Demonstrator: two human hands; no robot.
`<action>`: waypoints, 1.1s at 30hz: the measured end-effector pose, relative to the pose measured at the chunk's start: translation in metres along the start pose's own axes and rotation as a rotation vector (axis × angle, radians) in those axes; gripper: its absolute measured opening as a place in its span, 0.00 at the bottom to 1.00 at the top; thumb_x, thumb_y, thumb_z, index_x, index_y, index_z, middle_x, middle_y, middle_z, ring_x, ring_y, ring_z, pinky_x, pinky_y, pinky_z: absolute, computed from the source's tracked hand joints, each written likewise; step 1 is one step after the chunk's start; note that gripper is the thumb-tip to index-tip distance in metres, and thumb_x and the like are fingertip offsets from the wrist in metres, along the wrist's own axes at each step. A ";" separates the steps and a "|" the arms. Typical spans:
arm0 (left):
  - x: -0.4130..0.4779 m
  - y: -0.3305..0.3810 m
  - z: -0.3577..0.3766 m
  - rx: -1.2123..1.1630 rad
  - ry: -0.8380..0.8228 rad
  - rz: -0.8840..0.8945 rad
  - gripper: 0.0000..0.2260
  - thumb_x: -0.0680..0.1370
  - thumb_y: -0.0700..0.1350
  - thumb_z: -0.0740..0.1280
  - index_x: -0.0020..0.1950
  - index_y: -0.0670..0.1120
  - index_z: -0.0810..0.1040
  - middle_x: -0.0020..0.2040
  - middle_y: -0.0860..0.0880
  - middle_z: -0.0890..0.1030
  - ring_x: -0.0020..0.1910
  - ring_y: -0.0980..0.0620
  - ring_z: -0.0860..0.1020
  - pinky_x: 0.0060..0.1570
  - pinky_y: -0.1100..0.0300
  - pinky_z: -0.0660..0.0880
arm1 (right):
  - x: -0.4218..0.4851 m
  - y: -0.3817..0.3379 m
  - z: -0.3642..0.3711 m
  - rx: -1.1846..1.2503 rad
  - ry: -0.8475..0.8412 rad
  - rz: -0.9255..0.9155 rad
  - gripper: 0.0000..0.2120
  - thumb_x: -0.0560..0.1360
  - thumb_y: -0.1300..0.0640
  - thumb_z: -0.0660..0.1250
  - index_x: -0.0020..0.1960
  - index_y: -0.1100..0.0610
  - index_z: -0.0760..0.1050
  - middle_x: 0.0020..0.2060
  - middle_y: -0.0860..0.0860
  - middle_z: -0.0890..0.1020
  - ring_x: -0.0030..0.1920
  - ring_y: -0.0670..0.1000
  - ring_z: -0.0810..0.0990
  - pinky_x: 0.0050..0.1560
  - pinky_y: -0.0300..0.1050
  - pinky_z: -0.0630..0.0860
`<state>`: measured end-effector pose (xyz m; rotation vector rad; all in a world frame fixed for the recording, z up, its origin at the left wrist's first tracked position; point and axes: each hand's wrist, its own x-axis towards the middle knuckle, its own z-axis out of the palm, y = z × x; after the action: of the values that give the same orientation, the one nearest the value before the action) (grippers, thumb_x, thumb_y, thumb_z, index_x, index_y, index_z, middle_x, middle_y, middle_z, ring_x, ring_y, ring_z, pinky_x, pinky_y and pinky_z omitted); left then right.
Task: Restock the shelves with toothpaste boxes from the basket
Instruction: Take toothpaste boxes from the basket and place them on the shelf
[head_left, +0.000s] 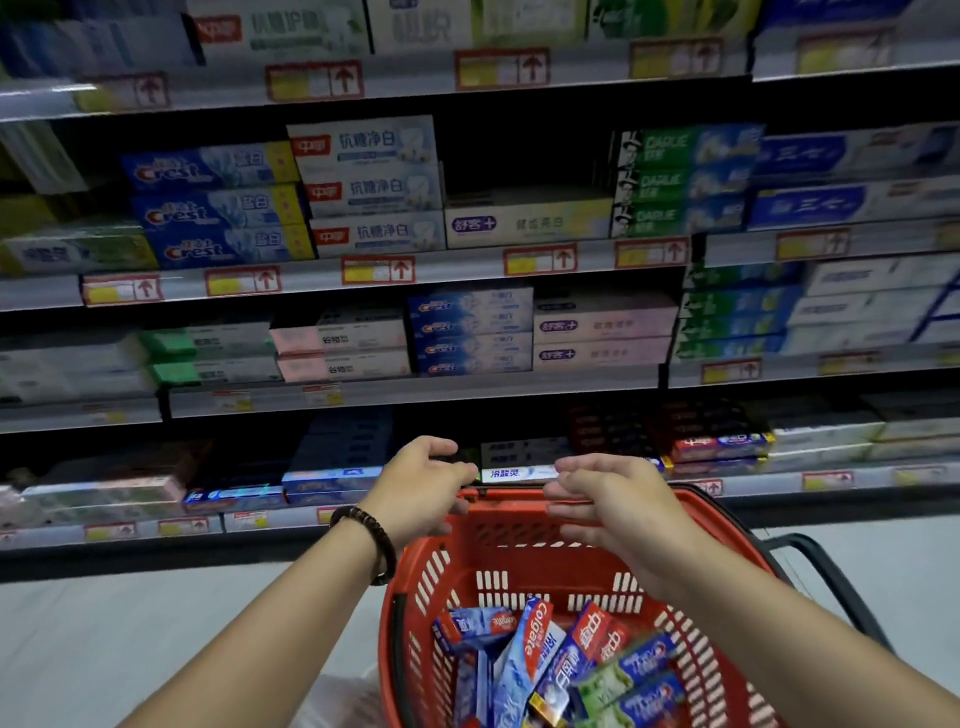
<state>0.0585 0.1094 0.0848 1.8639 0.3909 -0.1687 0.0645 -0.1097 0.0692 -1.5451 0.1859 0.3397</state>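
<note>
A red plastic basket (519, 540) stands low in front of me, holding several toothpaste boxes (540, 649) in blue, white, red and green, lying jumbled. My left hand (421, 488), with a dark bead bracelet on the wrist, hovers over the basket's far left rim, fingers loosely curled and holding nothing. Over the far right rim my right hand (608, 499) is spread with relaxed fingers, also without anything in it. Behind both hands the shelves (415, 387) carry rows of stacked toothpaste boxes.
A dark gap (524, 161) opens above a single white box on the second shelf, between the red-and-white stack and the green boxes. The basket's black handle (826, 577) hangs down on the right. Pale floor lies on both sides of the basket.
</note>
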 end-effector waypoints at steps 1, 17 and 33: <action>-0.003 -0.001 0.005 0.010 -0.006 0.006 0.18 0.83 0.45 0.69 0.72 0.48 0.71 0.57 0.48 0.82 0.49 0.46 0.86 0.43 0.50 0.82 | -0.002 0.003 -0.005 0.000 0.003 0.001 0.08 0.83 0.61 0.69 0.60 0.56 0.82 0.49 0.54 0.89 0.51 0.54 0.89 0.57 0.55 0.85; -0.012 -0.033 0.059 0.109 -0.061 -0.018 0.15 0.82 0.46 0.69 0.68 0.51 0.73 0.54 0.51 0.83 0.47 0.50 0.86 0.38 0.56 0.79 | -0.023 0.042 -0.062 0.032 0.067 0.085 0.08 0.82 0.63 0.69 0.60 0.57 0.81 0.49 0.54 0.90 0.50 0.53 0.90 0.56 0.53 0.86; -0.010 -0.075 0.059 0.199 -0.083 -0.038 0.12 0.83 0.45 0.68 0.67 0.52 0.76 0.52 0.53 0.84 0.47 0.52 0.86 0.48 0.50 0.84 | -0.015 0.073 -0.064 0.064 0.045 0.212 0.06 0.82 0.61 0.69 0.59 0.58 0.82 0.50 0.55 0.89 0.51 0.56 0.90 0.56 0.56 0.86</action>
<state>0.0275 0.0734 0.0014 2.0380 0.3625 -0.3193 0.0321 -0.1758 0.0039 -1.4731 0.3938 0.4619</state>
